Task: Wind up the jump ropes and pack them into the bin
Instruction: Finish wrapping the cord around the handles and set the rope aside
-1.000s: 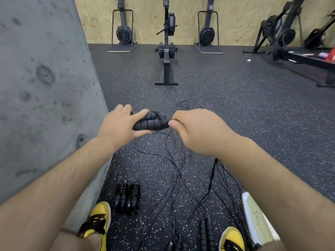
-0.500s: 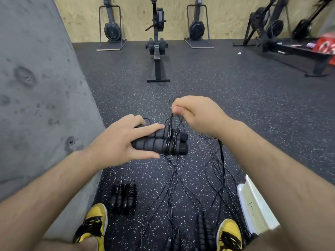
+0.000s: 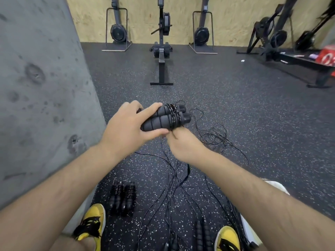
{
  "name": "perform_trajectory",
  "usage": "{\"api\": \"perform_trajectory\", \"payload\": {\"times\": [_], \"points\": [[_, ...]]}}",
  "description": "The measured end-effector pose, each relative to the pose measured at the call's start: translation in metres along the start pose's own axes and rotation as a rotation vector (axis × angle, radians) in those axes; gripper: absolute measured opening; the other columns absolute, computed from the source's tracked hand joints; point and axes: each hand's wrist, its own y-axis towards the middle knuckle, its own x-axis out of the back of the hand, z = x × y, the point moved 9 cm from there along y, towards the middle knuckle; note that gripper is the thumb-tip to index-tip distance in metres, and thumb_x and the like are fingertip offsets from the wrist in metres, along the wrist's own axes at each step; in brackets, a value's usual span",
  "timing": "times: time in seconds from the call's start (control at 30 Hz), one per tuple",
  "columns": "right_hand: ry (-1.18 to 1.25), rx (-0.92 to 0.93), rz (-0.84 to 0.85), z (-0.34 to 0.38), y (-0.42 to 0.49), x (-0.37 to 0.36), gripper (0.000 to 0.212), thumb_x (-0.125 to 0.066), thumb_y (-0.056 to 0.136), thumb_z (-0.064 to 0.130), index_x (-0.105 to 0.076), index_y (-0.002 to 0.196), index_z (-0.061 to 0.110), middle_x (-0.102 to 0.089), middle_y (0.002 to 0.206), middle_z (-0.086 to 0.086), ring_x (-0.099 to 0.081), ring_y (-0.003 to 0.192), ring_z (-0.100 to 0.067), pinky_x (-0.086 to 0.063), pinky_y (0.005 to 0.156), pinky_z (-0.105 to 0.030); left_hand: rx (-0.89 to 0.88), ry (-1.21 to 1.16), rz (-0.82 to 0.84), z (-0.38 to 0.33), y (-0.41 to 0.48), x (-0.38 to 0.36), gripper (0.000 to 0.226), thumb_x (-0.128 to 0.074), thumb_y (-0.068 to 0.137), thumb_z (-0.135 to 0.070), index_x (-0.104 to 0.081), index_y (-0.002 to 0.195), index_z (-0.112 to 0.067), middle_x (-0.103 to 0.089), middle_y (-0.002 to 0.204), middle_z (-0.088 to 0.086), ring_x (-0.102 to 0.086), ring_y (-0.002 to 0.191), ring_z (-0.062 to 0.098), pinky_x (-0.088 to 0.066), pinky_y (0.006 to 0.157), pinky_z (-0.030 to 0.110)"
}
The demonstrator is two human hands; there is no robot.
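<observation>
Jump-rope handles (image 3: 164, 117), cord-wrapped | no legible writing | left hand (image 3: 126, 127) fingers curled round handles | right hand (image 3: 183, 144) just beneath handles, fingertips pinching cord (image 3: 212, 136)

The gym is evenly and fairly brightly lit, with soft diffuse light and only faint shadows on the speckled floor (image 3: 226, 109). No strong glare shows. The wide-angle lens bends the concrete wall (image 3: 36, 87) at the left and stretches the near forearms. The far right corner is smeared by motion blur; the centre stays sharp.
</observation>
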Motion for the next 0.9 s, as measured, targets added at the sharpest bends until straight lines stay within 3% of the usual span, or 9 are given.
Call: {"api": "perform_trajectory", "payload": {"times": [0.1,0.2,0.33,0.4,0.47,0.6,0.77,0.9], "points": [[-0.070,-0.011,0.066,0.005,-0.006,-0.010,0.035,-0.031,0.107,0.032,-0.059,0.108,0.011,-0.065,0.098,-0.003,-0.061,0.090,-0.022,-0.048,0.081,-0.036,0.033,0.101,-0.013,0.012,0.001,-0.003,0.075,-0.045,0.081,-0.083,-0.056,0.139,-0.035,-0.047,0.090,0.004,-0.040,0.080,0.023,-0.046,0.065,0.038],[-0.139,-0.042,0.117,0.012,-0.014,-0.009,0.039,-0.029,0.107,0.035,-0.061,0.109,0.012,-0.066,0.104,-0.007,-0.061,0.096,-0.025,-0.048,0.086,-0.037,0.035,0.188,0.002,0.028,0.002,-0.007,0.074,-0.049,0.083,-0.081,-0.058,0.138,-0.032,-0.050,0.091,0.008,-0.045,0.080,0.027,-0.042,0.064,0.035],[-0.229,-0.032,0.220,0.029,-0.029,-0.009,0.040,-0.030,0.106,0.038,-0.059,0.102,0.011,-0.064,0.095,-0.005,-0.060,0.084,-0.022,-0.048,0.073,-0.034,0.078,0.246,0.069,0.047,-0.001,-0.015,0.079,-0.050,0.077,-0.080,-0.059,0.135,-0.027,-0.055,0.091,0.009,-0.051,0.082,0.032,-0.047,0.065,0.039],[-0.353,0.031,0.204,0.042,-0.034,-0.001,0.037,-0.031,0.106,0.036,-0.055,0.095,0.011,-0.059,0.088,-0.004,-0.053,0.074,-0.019,-0.036,0.057,-0.027,0.079,0.234,0.118,0.051,-0.003,-0.022,0.086,-0.044,0.076,-0.083,-0.059,0.133,-0.021,-0.058,0.094,0.009,-0.054,0.084,0.033,-0.050,0.070,0.042],[-0.449,0.092,0.148,0.051,-0.035,0.013,0.031,-0.034,0.104,0.033,-0.053,0.089,0.013,-0.055,0.080,-0.002,-0.047,0.067,-0.018,-0.026,0.050,-0.023,0.061,0.244,0.154,0.049,-0.003,-0.026,0.088,-0.043,0.075,-0.084,-0.059,0.129,-0.016,-0.060,0.097,0.010,-0.055,0.087,0.034,-0.053,0.075,0.046],[-0.518,0.156,0.043,0.056,-0.031,0.037,0.027,-0.037,0.101,0.031,-0.056,0.090,0.015,-0.055,0.075,0.002,-0.049,0.067,-0.019,-0.028,0.053,-0.032,0.033,0.263,0.168,0.041,-0.004,-0.023,0.082,-0.049,0.076,-0.082,-0.060,0.121,-0.015,-0.060,0.097,0.008,-0.057,0.088,0.033,-0.053,0.071,0.044],[-0.451,0.235,0.030,0.058,-0.033,0.042,0.024,-0.040,0.101,0.031,-0.052,0.084,0.018,-0.051,0.067,0.006,-0.050,0.066,-0.020,-0.030,0.056,-0.035,0.000,0.261,0.182,0.030,-0.009,-0.019,0.073,-0.042,0.077,-0.086,-0.054,0.106,-0.020,-0.056,0.089,-0.002,-0.059,0.082,0.026,-0.047,0.062,0.036],[-0.472,0.286,0.014,0.061,-0.031,0.043,0.024,-0.041,0.101,0.032,-0.051,0.085,0.018,-0.049,0.067,0.007,-0.047,0.064,-0.020,-0.029,0.059,-0.035,-0.064,0.279,0.201,0.017,-0.014,-0.018,0.056,-0.049,0.075,-0.074,-0.053,0.101,-0.024,-0.050,0.083,-0.004,-0.058,0.076,0.025,-0.048,0.054,0.033]]}}
